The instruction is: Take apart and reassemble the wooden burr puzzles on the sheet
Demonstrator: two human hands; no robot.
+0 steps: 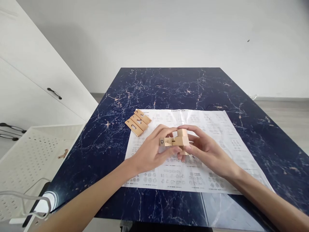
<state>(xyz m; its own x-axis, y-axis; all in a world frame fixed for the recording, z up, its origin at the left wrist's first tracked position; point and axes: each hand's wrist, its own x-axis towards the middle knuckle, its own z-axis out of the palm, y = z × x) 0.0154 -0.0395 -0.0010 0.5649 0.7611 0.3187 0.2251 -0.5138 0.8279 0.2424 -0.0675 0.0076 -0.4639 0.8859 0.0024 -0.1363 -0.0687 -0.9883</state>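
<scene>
Several wooden puzzle pieces, fitted into one another, form a small wooden puzzle assembly (181,140) held above the paper sheet. Dark handwritten marks show on its left end. My left hand (158,146) is closed round the left part, thumb below and fingers along the top. From the other side, my right hand (201,145) pinches the right end between thumb and fingers. Three flat notched wooden pieces (137,123) with handwritten marks lie side by side at the sheet's upper left corner. Some of the assembly is hidden behind my fingers.
A large white sheet (222,129) printed with small diagrams lies under my hands on the dark blue marbled table (164,87). At left stand a white perforated bin (31,151) with a small wooden piece (63,154), a white cable (24,195) and white cabinets (29,64).
</scene>
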